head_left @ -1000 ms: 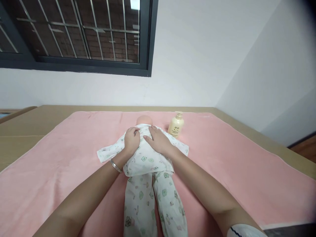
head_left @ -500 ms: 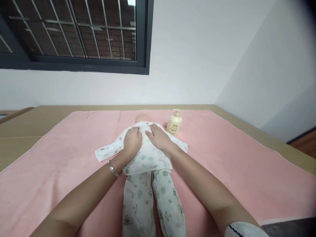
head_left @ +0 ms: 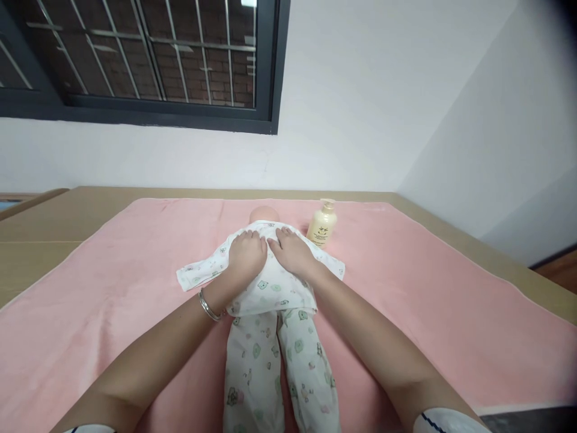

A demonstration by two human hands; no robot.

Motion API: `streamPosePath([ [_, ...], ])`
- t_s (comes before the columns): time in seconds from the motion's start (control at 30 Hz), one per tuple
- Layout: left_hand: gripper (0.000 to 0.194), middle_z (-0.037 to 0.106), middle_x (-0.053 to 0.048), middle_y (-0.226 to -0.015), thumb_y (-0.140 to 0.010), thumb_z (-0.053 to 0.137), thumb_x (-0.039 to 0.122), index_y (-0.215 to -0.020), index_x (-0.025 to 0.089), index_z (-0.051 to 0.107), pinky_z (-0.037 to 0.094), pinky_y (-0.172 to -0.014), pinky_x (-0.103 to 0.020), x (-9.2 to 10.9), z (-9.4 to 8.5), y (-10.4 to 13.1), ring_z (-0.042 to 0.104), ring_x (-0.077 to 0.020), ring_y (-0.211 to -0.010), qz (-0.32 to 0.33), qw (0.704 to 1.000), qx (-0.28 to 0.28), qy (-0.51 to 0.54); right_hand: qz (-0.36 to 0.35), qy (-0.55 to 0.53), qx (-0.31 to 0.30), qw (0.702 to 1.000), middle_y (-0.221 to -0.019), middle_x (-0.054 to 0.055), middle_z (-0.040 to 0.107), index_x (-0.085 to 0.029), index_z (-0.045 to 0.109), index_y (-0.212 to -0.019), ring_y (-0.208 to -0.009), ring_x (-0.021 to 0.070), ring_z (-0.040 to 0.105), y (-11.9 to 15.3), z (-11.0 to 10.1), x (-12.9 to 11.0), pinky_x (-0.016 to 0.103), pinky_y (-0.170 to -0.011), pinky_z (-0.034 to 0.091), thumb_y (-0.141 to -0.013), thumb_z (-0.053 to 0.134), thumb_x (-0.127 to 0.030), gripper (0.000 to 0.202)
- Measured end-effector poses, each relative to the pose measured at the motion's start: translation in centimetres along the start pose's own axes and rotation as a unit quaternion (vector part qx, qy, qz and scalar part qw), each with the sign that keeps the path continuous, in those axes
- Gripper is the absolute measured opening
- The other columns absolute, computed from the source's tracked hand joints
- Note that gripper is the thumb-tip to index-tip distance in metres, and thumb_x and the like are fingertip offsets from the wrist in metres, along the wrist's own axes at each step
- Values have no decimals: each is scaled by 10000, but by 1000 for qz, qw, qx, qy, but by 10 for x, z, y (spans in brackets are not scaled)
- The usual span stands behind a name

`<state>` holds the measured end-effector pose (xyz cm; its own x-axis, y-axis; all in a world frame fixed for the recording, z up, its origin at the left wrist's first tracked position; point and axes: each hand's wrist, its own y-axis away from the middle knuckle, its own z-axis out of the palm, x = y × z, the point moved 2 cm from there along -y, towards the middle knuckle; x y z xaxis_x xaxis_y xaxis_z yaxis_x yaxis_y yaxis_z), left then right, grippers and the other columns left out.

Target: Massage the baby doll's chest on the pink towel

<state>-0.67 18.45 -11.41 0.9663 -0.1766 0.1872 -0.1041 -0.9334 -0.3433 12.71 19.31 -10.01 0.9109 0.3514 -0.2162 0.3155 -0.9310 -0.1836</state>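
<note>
My right hand (head_left: pixel 291 252), thumb spread, and left hand (head_left: pixel 247 255), fingers bent, rest on the clothed doll (head_left: pixel 273 294); whether the left pinches cloth, I cannot tell.

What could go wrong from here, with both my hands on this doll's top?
The bottle stands near the right hand, so an outward swing might knock it over. The bracelet, close beside the top, could snag its fabric. The left hand, fingers bent, might rumple it.
</note>
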Motion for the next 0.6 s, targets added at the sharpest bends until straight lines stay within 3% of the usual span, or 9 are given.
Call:
streamPosePath([
  [0.13,380,702,-173,-1068,-982,317,242,-1043,83,657,476,-921,-396,5,-3,3,644,-295,-1062,12,1000,1,-18,-7,-19,19,1000,-1426,183,536,-94,560,-1301,-1361,272,441,-7,6,9,370,-1113,306,-1037,351,-428,474],
  [0.4,387,691,-138,-1172,-996,302,282,-1071,117,644,473,-945,-373,-9,1,-13,625,-265,-1115,35,998,-39,37,36,74,-1,997,-1197,236,660,-34,648,-1149,-1181,323,582,16,-10,-27,389,-995,404,-1032,316,-310,447],
  [0.6,422,691,-180,-1088,-1000,293,288,-1070,76,651,476,-913,-420,8,-7,6,630,-314,-1090,-21,999,-16,-17,14,9,-5,1000,-1400,219,548,-65,598,-1246,-1354,297,453,-1,1,-2,395,-1101,325,-1044,296,-377,479],
])
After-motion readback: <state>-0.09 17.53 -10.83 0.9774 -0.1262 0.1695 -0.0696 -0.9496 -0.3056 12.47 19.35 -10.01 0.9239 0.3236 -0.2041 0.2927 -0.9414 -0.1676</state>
